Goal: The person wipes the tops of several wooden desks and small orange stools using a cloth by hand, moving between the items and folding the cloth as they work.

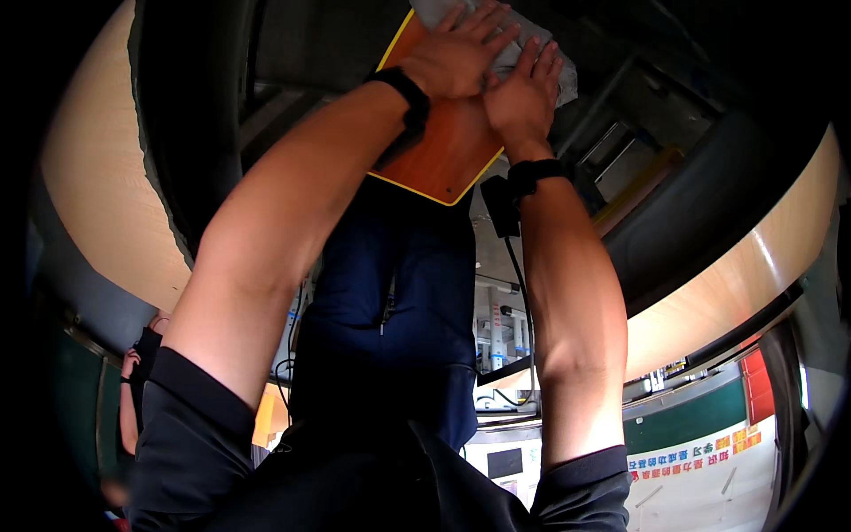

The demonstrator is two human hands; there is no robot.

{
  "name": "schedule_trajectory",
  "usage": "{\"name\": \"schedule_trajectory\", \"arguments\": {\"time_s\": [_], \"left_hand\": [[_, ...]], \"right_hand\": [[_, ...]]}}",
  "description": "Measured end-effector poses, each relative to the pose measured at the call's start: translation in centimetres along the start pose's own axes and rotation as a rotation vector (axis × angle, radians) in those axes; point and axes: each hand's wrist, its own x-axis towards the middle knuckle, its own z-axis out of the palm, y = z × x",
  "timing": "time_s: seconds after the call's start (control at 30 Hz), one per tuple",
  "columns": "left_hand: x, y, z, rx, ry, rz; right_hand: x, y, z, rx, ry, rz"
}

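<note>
Both bare hands lie on a crumpled grey cloth point(508, 60) at the top of the view. Beneath it is a reddish-brown wood-look panel point(459, 143) with yellow edging and rounded corners, possibly a seat. My left hand point(459, 56) presses the cloth with its palm down and fingers spread. Close beside it, my right hand point(525, 100) rests palm down, its fingertips on the cloth near the panel's right edge. Neither hand visibly grips the cloth. Black bands circle both wrists. The cloth covers the panel's far end.
Pale wood tabletops curve along the left point(100, 179) and right point(738, 266). A black box with a cable point(502, 206) hangs by my right wrist. Metal furniture legs point(495, 326) stand behind my legs. Another person point(136, 372) is at the lower left. A green board point(691, 415) is at lower right.
</note>
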Motion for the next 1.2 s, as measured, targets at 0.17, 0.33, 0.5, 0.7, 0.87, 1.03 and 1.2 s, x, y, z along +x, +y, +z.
{"name": "schedule_trajectory", "arguments": {"time_s": [0.17, 0.33, 0.5, 0.7, 0.87, 1.03, 1.2], "left_hand": [[-1.6, 2.9, 3.1, 0.212, 0.031, -0.011], [-7.8, 4.7, 5.6, 0.143, -0.074, 0.084], [-14.3, 5.7, 8.4, 0.101, -0.197, 0.127], [-20.1, 7.1, 10.0, 0.071, -0.364, 0.047], [-23.0, 7.0, 11.2, -0.084, -0.308, -0.149], [-24.6, 5.6, 11.9, -0.142, -0.18, -0.273], [-24.7, 5.2, 11.5, -0.189, -0.045, -0.409]], "right_hand": [[-3.5, 2.2, 2.1, 0.027, 0.007, -0.052], [-10.2, 2.7, 6.1, -0.355, -0.162, -0.175], [-16.4, -1.0, 6.2, -0.465, -0.416, -0.098], [-22.0, -1.2, 11.1, -0.479, -0.437, -0.154], [-22.6, -2.1, 11.4, -0.364, -0.446, -0.197], [-21.6, -3.2, 12.4, -0.217, -0.369, -0.267], [-19.3, -2.5, 12.8, -0.188, -0.285, -0.423]]}}
